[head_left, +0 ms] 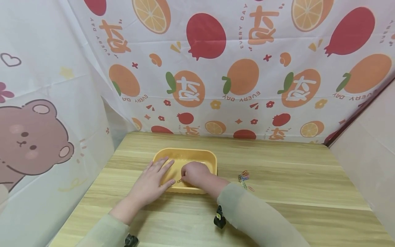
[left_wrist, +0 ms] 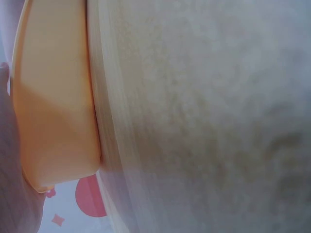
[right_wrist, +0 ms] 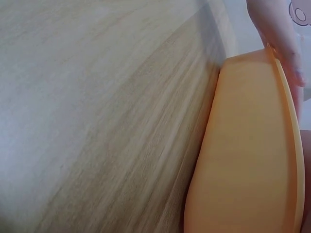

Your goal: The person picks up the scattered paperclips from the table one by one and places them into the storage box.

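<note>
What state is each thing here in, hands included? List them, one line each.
Tray: right way up, open, on the table.
Left hand: fingers spread over the tray's left end.
Right hand: fingers curled, pinching a paper clip inside the tray.
Other clips: loose, clustered right of the tray.
Printed cloth: hanging, creased, behind the table.

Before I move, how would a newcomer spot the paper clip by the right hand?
On the wooden table sits a yellow tray. Over its floor, by the right hand, is the paper clip; the other clips lie right of the tray.
</note>
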Demonstrator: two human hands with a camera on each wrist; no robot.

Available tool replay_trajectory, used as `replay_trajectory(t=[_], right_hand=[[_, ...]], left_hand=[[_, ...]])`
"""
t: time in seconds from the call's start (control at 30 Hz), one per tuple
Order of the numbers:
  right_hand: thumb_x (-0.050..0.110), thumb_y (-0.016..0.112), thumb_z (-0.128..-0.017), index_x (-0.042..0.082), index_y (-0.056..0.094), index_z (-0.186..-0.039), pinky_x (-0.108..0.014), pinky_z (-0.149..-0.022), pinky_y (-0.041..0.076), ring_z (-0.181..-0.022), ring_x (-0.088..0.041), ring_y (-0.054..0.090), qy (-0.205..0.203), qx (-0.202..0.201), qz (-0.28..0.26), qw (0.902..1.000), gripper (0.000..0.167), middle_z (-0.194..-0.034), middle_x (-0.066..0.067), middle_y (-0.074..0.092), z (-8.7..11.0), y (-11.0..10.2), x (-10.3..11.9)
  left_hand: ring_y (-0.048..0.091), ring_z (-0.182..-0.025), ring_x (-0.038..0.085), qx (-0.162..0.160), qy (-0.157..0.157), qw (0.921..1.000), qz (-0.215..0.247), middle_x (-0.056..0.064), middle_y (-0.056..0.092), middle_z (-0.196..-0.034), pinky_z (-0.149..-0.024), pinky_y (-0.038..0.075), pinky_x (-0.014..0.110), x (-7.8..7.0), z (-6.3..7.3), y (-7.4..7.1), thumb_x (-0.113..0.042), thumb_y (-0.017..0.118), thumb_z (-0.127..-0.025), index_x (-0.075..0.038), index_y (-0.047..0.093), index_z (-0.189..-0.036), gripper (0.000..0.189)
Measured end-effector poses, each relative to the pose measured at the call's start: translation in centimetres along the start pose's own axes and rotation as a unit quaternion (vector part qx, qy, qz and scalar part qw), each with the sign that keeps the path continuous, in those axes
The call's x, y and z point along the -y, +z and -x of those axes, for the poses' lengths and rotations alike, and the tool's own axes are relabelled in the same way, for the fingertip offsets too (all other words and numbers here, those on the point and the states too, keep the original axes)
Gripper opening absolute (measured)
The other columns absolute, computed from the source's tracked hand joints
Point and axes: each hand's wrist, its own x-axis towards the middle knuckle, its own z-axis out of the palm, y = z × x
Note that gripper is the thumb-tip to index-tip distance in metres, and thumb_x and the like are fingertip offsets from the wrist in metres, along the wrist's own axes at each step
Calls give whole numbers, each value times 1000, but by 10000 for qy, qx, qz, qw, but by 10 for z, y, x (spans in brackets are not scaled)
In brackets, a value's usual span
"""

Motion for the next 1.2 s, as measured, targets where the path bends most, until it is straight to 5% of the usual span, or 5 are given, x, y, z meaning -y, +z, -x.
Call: replay_trajectory(t=[0.63, 1.2], right_hand=[[36, 70, -92, 22, 77, -105, -22, -62, 47, -71, -4, 55, 191, -642, -1175, 9908, 20, -79, 13, 64, 10, -11, -16], [35, 72, -91, 19, 75, -116, -23, -54, 42, -66, -9, 52, 398, -1612, -2138, 9627, 29, -74, 10, 58, 40, -28, -48]], left_hand=[[27, -147, 31, 110, -27, 9998, -159, 10, 31, -160, -120, 16, 56, 1, -2, 0, -62, 51, -95, -18, 36, -155, 75], [26, -147, 32, 96, -76, 9998, -131, 11, 30, -160, -121, 13, 54, 0, -2, 3, -62, 53, -95, -19, 36, -155, 76]])
